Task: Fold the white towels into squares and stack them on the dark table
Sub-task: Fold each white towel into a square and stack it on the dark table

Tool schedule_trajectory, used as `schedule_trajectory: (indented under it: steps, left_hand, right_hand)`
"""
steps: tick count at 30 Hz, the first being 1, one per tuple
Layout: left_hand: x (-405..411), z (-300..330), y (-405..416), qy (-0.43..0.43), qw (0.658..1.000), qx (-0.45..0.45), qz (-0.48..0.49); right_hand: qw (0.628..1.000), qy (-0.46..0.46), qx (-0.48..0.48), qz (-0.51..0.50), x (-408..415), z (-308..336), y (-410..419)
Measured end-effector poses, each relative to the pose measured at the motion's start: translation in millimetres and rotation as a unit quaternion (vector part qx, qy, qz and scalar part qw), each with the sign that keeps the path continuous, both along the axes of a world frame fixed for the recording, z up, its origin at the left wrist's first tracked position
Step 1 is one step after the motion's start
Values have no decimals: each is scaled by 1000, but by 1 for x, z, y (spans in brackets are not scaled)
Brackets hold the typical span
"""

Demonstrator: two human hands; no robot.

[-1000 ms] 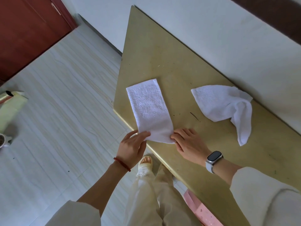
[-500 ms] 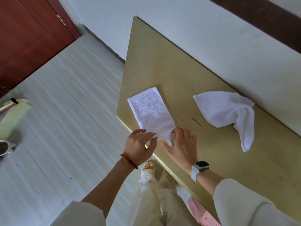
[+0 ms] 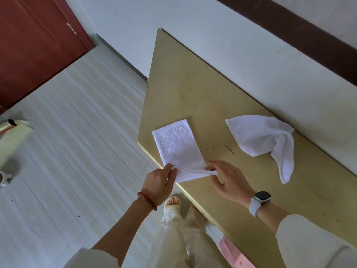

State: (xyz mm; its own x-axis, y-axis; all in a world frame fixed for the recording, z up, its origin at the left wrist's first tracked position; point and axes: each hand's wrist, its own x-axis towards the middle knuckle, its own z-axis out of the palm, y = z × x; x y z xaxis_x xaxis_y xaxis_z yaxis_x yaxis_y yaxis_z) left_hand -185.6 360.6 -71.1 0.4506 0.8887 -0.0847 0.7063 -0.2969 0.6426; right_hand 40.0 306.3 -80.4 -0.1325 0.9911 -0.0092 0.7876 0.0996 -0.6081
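Folded towel [image 3: 178, 149] lies on the table [image 3: 193, 89], near corners pinched by left hand [image 3: 158, 183] and right hand [image 3: 229, 180] fingers.

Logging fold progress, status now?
Left hand and right hand pinch near corners of narrow half-folded white towel. Crumpled white towel waits aside. Nothing blocking.

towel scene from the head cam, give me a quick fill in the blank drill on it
1. Both hands pinch the near end of the long folded towel; the left hand wears a red ____ at its wrist.
2. The right hand has a ____ strapped to its wrist.
3. The number of white towels on the table is ____.
4. The crumpled towel lies nearer the ____ than the folded one does.

Missing words: bracelet; watch; two; wall
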Motion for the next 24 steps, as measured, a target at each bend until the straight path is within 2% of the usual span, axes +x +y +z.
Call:
schedule_trajectory:
  steps: [3,6,8,15,24]
  left_hand:
    - [0,0,-1,-36,996,-74,44]
    - [5,1,3,-120,973,-148,132]
    - [7,1,9,-136,961,-173,170]
    - [16,-4,40,-68,939,-181,286]
    - [16,-17,67,9,928,-190,322]
  right_hand:
    - [999,28,-36,-16,-4,12,8]
    - [997,40,-56,-47,-11,15,22]
    - [996,26,-51,-69,-18,14,35]
    - [987,-25,-94,-127,-41,5,83]
    - [975,-66,-130,-170,-48,-6,108]
